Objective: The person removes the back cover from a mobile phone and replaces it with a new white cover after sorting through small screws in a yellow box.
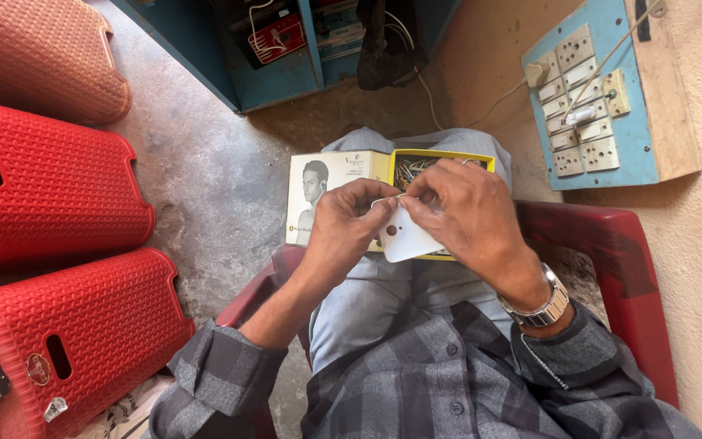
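The person sat in a red plastic chair (611,244) and held a small white phone back cover (406,237) above the lap, both hands meeting on it. The left hand (343,228) gripped the cover's left edge, its fingers (367,195) curled together over the top left corner with the thumb pressed against the face near a small round hole. The right hand (465,207) came over from the other side, its fingers (418,197) bunched tightly at the cover's upper edge, touching the left hand's fingertips there; whether they pinched a small part or only the rim of the cover could not be told. The lower half of the cover stuck out free below both hands, tilted down toward the right.

Right behind the hands, on the knees, lay an open yellow cardboard box (416,167) with small metal bits inside, its printed lid (318,195) folded out to the left. A metal wristwatch (539,305) sat on the right wrist. To the right, on the wall, hung a blue switchboard (595,106) with white sockets. To the left on the concrete floor stood red plastic stools (58,187)
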